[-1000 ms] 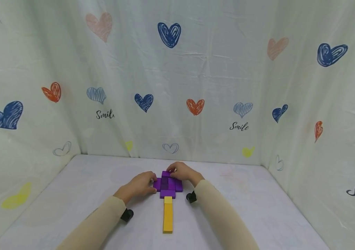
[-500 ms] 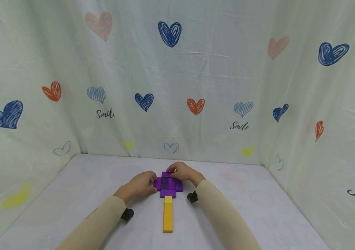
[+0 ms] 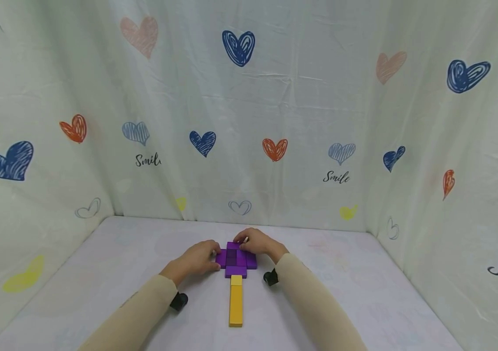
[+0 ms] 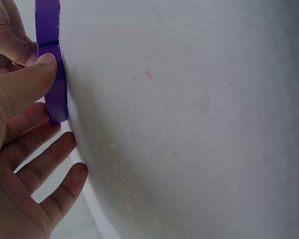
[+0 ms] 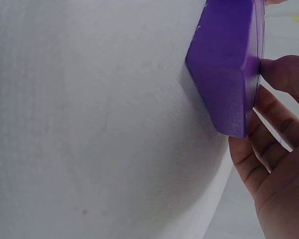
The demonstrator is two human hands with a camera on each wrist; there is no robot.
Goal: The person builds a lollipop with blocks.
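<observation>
Several purple blocks lie flat against one another in a cross, with a darker purple square (image 3: 231, 257) at its middle. My left hand (image 3: 193, 258) pinches the left purple block (image 3: 221, 259) between thumb and fingers; in the left wrist view the thumb (image 4: 46, 67) presses its side. At the far end, my right hand (image 3: 258, 242) holds the far purple block (image 3: 232, 245), its thumb on the near side and fingers behind, partly hidden. The right purple block (image 3: 251, 261) sits under the right hand and fills much of the right wrist view.
A short yellow block (image 3: 236, 280) and a long yellow block (image 3: 235, 306) run in line from the cross toward the person. White cloth covers the table (image 3: 319, 292). A curtain (image 3: 301, 112) printed with hearts stands behind and at both sides.
The far purple block has shifted very slightly toward the person against its neighbours. Both hands keep nearly the same place and hold.
</observation>
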